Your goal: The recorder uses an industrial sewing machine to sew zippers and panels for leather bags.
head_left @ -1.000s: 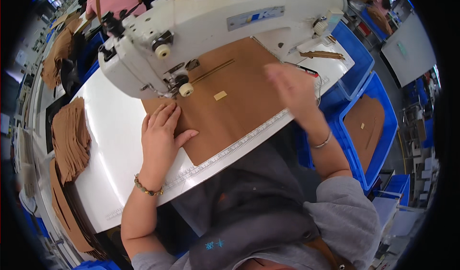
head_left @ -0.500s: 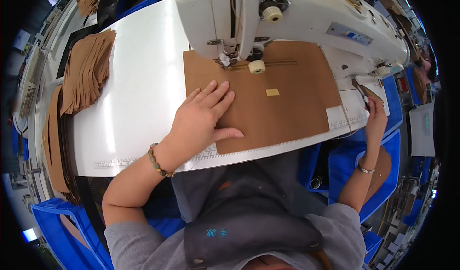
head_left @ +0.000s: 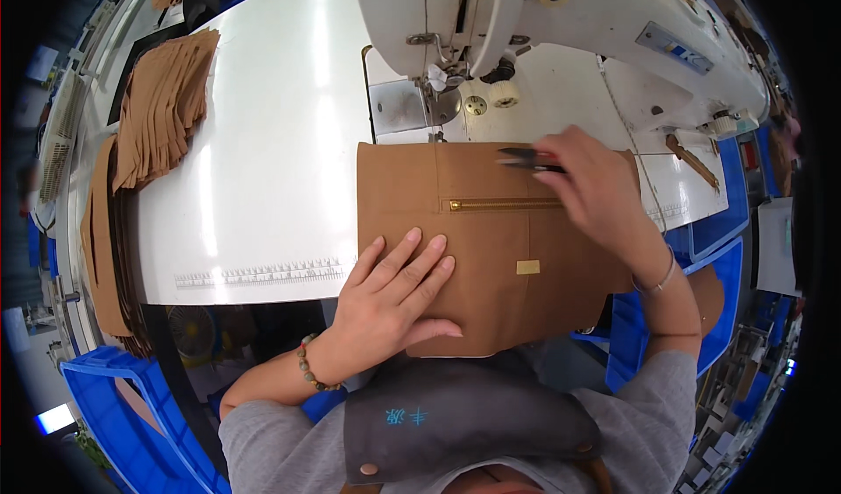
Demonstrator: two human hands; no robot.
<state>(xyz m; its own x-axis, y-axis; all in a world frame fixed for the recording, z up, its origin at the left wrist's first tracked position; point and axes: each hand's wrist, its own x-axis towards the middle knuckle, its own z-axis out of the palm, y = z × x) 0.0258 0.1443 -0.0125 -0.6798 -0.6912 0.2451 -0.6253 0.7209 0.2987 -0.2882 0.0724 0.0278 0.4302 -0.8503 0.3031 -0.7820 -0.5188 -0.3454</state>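
A brown fabric panel point(head_left: 477, 297) lies on the white table, its near part reaching past the front edge against my apron. Across it runs a brass zipper point(head_left: 504, 204), and a small yellow tab point(head_left: 527, 267) sits lower down. My left hand point(head_left: 394, 294) rests flat on the panel's left part, fingers spread. Over the upper right part, my right hand point(head_left: 600, 187) is closed around dark thread snips point(head_left: 524, 158) with a bit of red, blades pointing left and slightly blurred. The panel's far edge is close to the needle area of the white sewing machine point(head_left: 399, 8).
Stacked brown fabric pieces point(head_left: 166, 109) lie at the table's left end, with longer brown strips point(head_left: 101, 240) beside them. Blue bins stand low at left point(head_left: 114, 406) and right point(head_left: 723, 292). A narrow brown strip point(head_left: 692, 163) lies on the table's right end.
The panel has come toward me, out from under the machine head, uncovering the metal plate and zipper. My left hand moved with it. My right hand came from the far right over the panel with the snips.
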